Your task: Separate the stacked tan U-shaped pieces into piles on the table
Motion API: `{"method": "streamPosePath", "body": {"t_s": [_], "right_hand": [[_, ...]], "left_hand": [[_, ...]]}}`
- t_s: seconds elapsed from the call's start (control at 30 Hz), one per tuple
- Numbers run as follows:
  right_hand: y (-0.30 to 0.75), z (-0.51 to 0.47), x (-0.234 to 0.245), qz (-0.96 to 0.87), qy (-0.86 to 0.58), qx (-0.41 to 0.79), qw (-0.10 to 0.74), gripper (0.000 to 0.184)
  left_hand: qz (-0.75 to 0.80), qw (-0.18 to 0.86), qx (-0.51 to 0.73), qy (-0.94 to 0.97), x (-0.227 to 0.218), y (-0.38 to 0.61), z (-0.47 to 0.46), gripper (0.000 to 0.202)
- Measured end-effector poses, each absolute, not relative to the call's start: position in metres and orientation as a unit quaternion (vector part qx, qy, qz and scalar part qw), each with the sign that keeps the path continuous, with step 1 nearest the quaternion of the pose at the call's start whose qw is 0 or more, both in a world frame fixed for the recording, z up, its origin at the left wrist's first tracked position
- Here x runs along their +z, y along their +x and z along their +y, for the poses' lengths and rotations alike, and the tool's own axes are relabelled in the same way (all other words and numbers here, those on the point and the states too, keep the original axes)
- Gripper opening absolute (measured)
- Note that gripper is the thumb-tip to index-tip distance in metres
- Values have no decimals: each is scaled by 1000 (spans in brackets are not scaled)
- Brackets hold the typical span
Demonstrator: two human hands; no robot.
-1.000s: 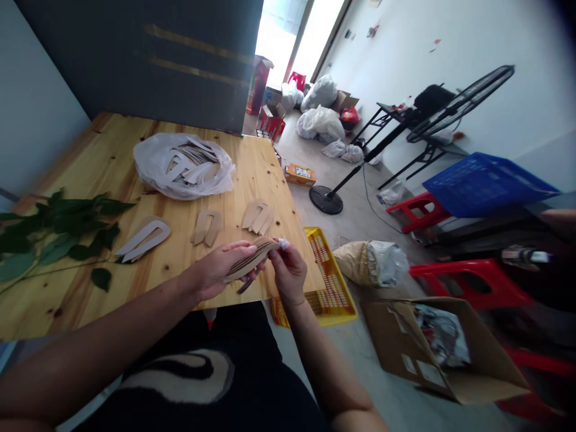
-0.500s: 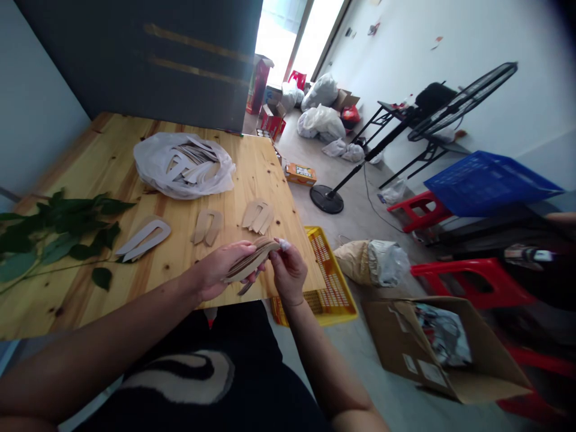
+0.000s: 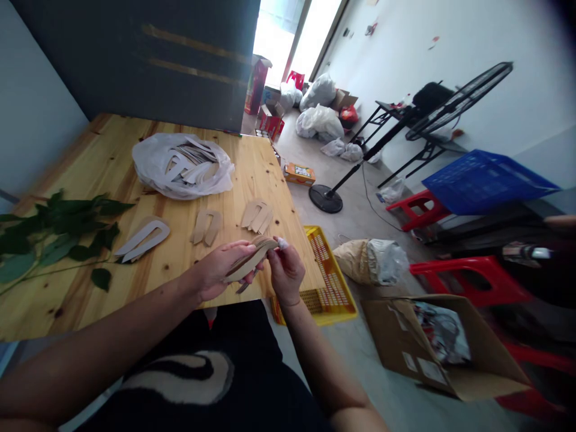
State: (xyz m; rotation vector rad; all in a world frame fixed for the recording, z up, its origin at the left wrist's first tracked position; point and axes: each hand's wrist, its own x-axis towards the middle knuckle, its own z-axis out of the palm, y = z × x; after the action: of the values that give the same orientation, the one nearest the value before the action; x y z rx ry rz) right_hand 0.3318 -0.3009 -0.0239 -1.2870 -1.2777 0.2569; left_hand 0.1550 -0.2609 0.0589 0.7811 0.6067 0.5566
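Observation:
My left hand (image 3: pixel 218 269) is closed around a fanned stack of U-shaped cardboard pieces (image 3: pixel 248 264), held above the table's front edge. At the far end of the stack, the thumb and fingers of my right hand (image 3: pixel 287 270) pinch its edge; a white wrapping covers one fingertip. On the table just beyond lie two small groups of tan U-shaped cardboard pieces, one group (image 3: pixel 206 227) left of the other group (image 3: pixel 257 216). Farther left lie white-faced U-shaped pieces (image 3: pixel 146 239). A white plastic bag (image 3: pixel 148 171) behind them holds many similar pieces.
Leafy green stems (image 3: pixel 63 234) lie across the left of the wooden table (image 3: pixel 112 141). A yellow crate (image 3: pixel 344 288) stands below its right edge. On the floor are a cardboard box (image 3: pixel 391 336), a fan (image 3: pixel 326 200) and red stools (image 3: pixel 477 279). Another person's hand (image 3: pixel 560 221) shows at far right.
My right hand has shifted very slightly left along with a small move of the view. Both hands keep their hold on the cardboard stack.

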Motion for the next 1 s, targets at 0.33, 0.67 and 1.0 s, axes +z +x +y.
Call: {"method": "streamPosePath", "body": {"t_s": [0.33,0.67,1.0], "right_hand": [[331,-303,-14,-589,-547,26,594,23],[333,-302,-15,-620,-518,67,586,32],[333,-294,-19,-645,-482,107,583,19]], "left_hand": [[280,846,253,376,63,157,-261,23],[314,722,214,578,66,150,-265,17],[337,475,182,792,82,142,-261,15]]}}
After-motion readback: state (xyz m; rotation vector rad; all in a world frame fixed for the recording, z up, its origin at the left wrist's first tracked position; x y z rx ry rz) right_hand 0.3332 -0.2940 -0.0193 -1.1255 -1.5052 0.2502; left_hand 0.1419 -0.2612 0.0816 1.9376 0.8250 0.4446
